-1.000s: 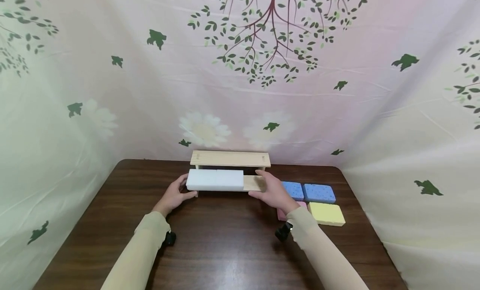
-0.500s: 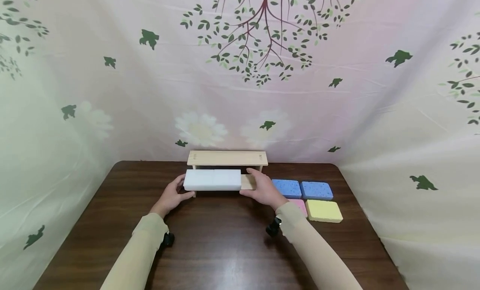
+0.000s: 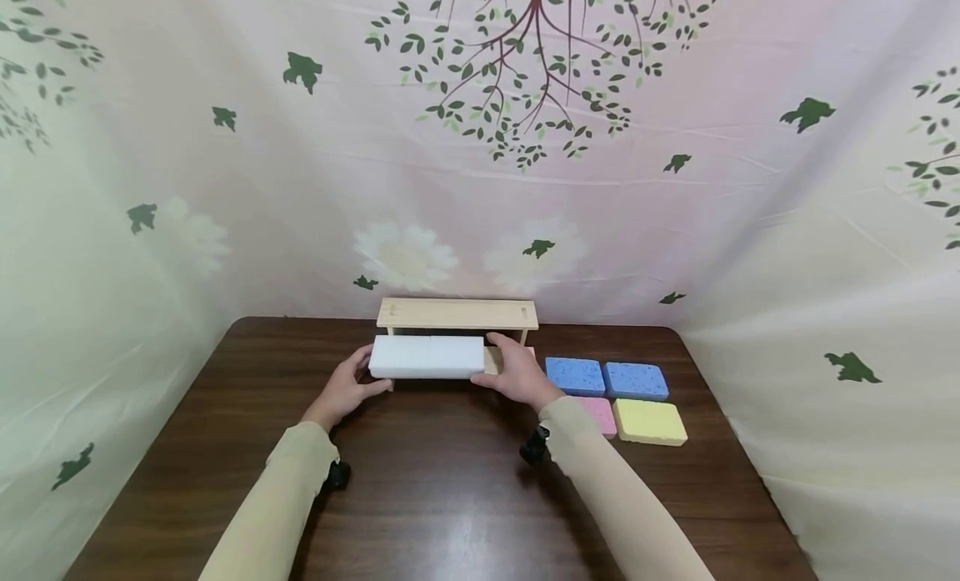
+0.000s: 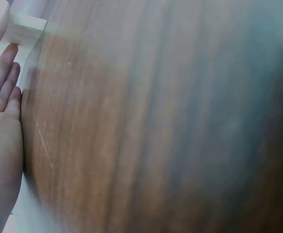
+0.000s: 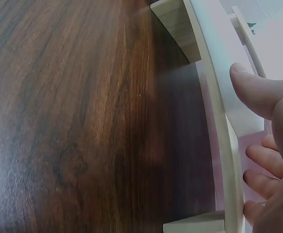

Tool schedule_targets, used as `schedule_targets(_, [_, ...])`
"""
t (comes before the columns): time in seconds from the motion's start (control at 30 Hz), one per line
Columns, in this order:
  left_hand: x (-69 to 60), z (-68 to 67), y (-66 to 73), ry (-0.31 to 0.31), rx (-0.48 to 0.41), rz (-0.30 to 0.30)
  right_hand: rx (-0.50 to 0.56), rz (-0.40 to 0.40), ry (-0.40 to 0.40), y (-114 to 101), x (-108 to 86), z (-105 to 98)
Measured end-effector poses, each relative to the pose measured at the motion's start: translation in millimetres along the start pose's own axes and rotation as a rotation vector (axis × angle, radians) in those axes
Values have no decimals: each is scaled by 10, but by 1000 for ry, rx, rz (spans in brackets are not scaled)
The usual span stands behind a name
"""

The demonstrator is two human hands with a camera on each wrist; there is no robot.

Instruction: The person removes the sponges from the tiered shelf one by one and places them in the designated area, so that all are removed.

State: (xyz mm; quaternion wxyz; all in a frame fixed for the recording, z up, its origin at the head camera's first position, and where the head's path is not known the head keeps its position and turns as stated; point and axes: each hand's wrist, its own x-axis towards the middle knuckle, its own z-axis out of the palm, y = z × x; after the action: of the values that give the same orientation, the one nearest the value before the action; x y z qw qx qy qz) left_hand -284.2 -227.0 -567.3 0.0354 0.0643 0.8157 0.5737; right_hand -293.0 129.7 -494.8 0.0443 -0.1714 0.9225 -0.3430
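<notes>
Two white foam-like blocks (image 3: 427, 358) lie end to end on the front, lower tier of a small wooden shelf (image 3: 457, 313). At their left end is my left hand (image 3: 343, 395), thumb in front and fingers round the end. Its fingers look fairly straight in the left wrist view, beside the shelf's pale wooden end (image 4: 27, 24). My right hand (image 3: 519, 374) is at the blocks' other end, over a bare strip of the tier. In the right wrist view its thumb (image 5: 258, 90) lies along the white block (image 5: 224, 58), with the fingers loosely bent near the block's end.
Right of the shelf, two blue sponges (image 3: 574, 376) (image 3: 636, 381) stand behind a pink sponge (image 3: 597, 416) and a yellow sponge (image 3: 650, 422). The right forearm partly covers the pink one. A printed cloth (image 3: 450, 189) hangs behind the dark wooden table (image 3: 435, 481).
My right hand has slid left along the tier, up to the white blocks' right end. The left hand stays at the left end. The blocks show no clear shift on the shelf.
</notes>
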Motion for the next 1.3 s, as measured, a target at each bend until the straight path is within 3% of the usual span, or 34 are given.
schedule_targets(0.7, [-5, -37, 29, -5, 20, -20, 11, 12, 0, -91, 92, 82])
schedule_targets(1.3, [-8, -15, 27, -3, 17, -12, 83, 33, 52, -56, -3, 34])
